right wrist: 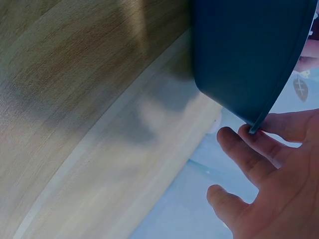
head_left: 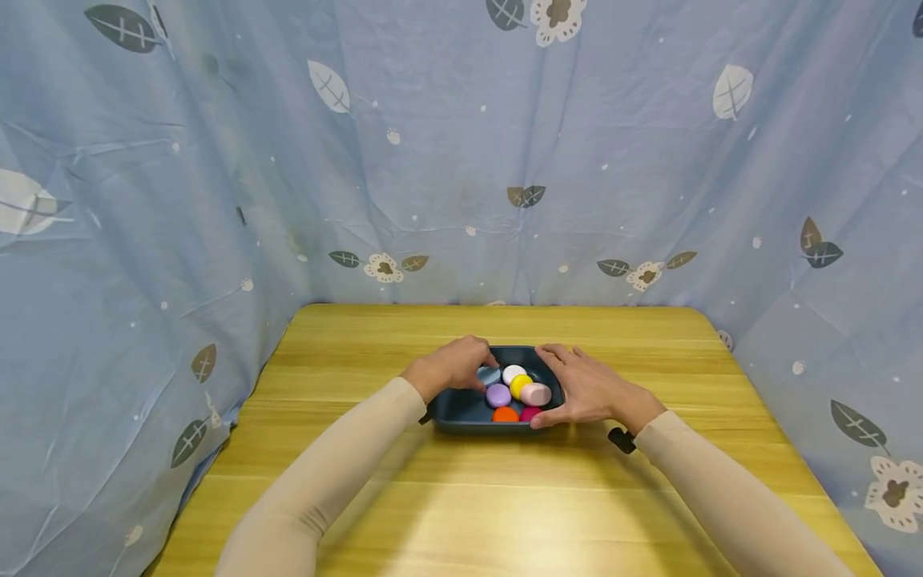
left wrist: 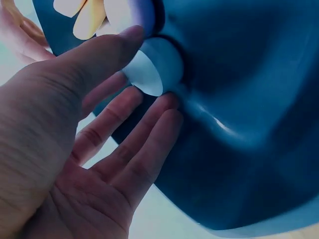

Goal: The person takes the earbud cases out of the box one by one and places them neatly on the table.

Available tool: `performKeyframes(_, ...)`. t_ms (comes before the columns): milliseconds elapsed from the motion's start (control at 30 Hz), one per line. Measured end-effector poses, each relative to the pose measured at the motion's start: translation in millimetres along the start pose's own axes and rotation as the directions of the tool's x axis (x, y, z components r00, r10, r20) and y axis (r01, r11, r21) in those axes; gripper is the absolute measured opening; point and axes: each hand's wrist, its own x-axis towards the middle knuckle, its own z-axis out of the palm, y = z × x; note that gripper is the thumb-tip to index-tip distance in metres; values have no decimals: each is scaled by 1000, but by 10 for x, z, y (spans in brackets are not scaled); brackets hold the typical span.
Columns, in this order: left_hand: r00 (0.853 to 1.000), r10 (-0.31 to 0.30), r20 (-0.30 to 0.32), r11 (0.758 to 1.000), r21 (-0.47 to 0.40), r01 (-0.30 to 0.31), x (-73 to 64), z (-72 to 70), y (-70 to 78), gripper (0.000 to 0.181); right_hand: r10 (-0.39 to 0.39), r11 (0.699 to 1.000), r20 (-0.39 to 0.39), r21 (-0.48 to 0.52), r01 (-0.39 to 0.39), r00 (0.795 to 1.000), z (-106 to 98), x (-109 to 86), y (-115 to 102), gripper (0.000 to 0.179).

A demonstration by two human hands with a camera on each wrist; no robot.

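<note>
L hand (head_left: 456, 366) pinches blue disc (head_left: 489, 376) in tray (head_left: 465, 407); R hand (head_left: 593, 390), half-spread, grips tray's R rim. Best brace rim, squeeze disc lightly w/ fingertips.

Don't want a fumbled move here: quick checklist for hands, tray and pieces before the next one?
1. Left hand at the blue-grey piece: ok, thumb and fingers are around it.
2. Left-hand grip firm: cannot tell; the contact is partly hidden.
3. Right hand on the tray: ok, it grips the rim on the right side.
4. Visible pieces inside the tray: ok, none on the table.
5. Magenta piece fully in view: not ok, right thumb partly covers it.
</note>
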Motion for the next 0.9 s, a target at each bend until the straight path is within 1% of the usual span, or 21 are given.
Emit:
performKeyframes(67, 1000, -19, 17, 1000, 11, 19, 11, -2, 18, 51, 3, 1000, 6, -6, -3, 1000, 8, 0, -2, 142)
performKeyframes(167, 999, -32, 25, 999, 25, 31, 26, -9, 41, 46, 9, 1000, 13, -6, -9, 1000, 12, 0, -6, 143)
performKeyframes(367, 1000, -28, -4, 999, 25, 29, 61, -39, 59, 36, 13, 1000, 13, 0, -13, 1000, 9, 7, -6, 141)
performKeyframes(433, 1000, -25, -4, 999, 24, 25, 78, -47, 53, 34, 11, 1000, 13, 1, -12, 1000, 5, 9, -6, 141)
performKeyframes(567, 1000, -12, 11, 999, 32, 11, 148, -30, 6, 35, 9, 1000, 14, 4, -9, 1000, -3, 11, -10, 143)
performKeyframes(600, 1000, 6, -1, 1000, 30, -6, 258, 98, -129, 35, 9, 1000, 12, 7, -9, 1000, -5, 11, -10, 143)
performKeyframes(700, 1000, -3, 2, 1000, 28, 3, 289, 122, -161, 40, 10, 1000, 9, 11, -11, 1000, 3, 14, -7, 142)
performKeyframes(800, 1000, -9, -11, 1000, 10, 9, 230, 105, -146, 44, 17, 1000, 7, 26, -17, 1000, 9, 9, -1, 141)
performKeyframes(833, 1000, -25, -4, 1000, 9, 25, 107, -22, -16, 46, 19, 999, 7, 28, -19, 1000, 12, 6, 0, 140)
performKeyframes(900, 999, -22, -28, 1000, -5, 22, 29, -48, 5, 47, 25, 999, 7, 35, -25, 1000, 16, -1, -3, 139)
